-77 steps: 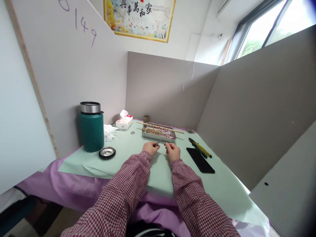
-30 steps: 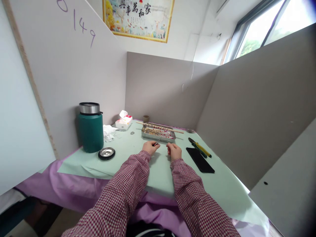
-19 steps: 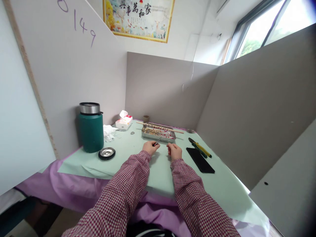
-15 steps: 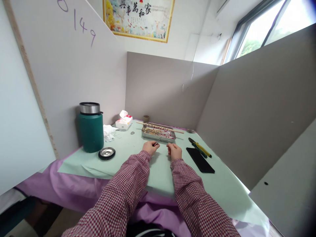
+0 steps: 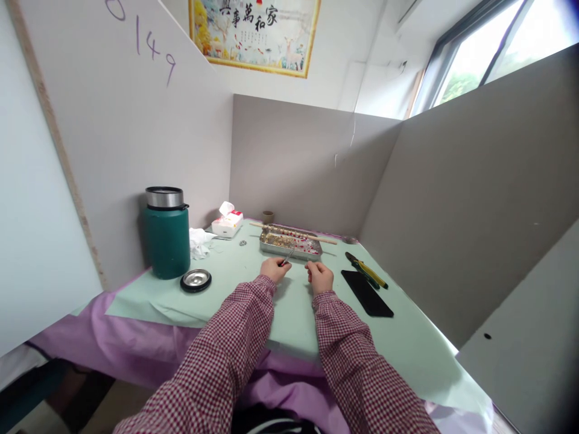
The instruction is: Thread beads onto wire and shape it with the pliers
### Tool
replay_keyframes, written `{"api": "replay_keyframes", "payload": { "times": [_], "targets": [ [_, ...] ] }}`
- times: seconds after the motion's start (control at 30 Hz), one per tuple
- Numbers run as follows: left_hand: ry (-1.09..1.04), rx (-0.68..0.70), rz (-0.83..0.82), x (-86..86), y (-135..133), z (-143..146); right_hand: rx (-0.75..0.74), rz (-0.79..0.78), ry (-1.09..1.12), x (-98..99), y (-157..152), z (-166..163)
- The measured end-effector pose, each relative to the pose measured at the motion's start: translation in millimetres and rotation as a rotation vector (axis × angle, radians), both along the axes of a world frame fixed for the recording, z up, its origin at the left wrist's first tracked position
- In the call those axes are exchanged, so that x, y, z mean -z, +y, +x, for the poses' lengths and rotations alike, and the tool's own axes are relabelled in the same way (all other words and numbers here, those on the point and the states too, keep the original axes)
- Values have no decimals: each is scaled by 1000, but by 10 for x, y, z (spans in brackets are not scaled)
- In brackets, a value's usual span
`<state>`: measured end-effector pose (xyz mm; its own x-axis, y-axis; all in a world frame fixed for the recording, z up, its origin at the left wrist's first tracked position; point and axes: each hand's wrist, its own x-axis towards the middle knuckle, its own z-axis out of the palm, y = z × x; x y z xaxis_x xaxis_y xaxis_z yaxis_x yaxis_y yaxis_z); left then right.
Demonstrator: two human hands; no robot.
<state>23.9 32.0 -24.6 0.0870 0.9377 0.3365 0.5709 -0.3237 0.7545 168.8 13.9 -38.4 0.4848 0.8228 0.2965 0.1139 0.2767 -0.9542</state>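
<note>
My left hand point(image 5: 274, 270) is closed on a pair of slim metal tweezers point(image 5: 286, 258), whose tips point up and right toward the tray. A short gap to the right, my right hand point(image 5: 321, 277) is pinched, fingertips facing the left hand; whatever it holds is too small to make out. Just beyond both hands lies a shallow metal tray point(image 5: 292, 254) with gold and red bits in it. Across its back rests a pale wooden stick point(image 5: 326, 241) with small pieces along its length.
Right of my hands lie a black flat phone-like slab point(image 5: 366, 293) and yellow-green handled pliers point(image 5: 368, 271). At left stand a green flask point(image 5: 166, 241), its lid point(image 5: 196, 279), crumpled tissue point(image 5: 199, 242) and a tissue pack point(image 5: 227, 223). Grey partitions point(image 5: 312, 163) enclose the table.
My left hand and the tweezers have shifted very slightly left, away from my right hand. My right hand stays almost where it was.
</note>
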Motion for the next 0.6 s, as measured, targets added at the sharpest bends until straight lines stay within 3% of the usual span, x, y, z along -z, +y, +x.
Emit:
{"api": "replay_keyframes", "payload": {
  "times": [0.23,0.47,0.6],
  "targets": [
    [12,-75,5,7,8,9,23,44,-124,-39,-61,-28],
    [5,-28,-7,-13,-7,-6,31,19,-114,-41,-60,-16],
    [-18,-38,-42,-37,-19,-12,74,78,-251,-14,-50,5]
  ]
}}
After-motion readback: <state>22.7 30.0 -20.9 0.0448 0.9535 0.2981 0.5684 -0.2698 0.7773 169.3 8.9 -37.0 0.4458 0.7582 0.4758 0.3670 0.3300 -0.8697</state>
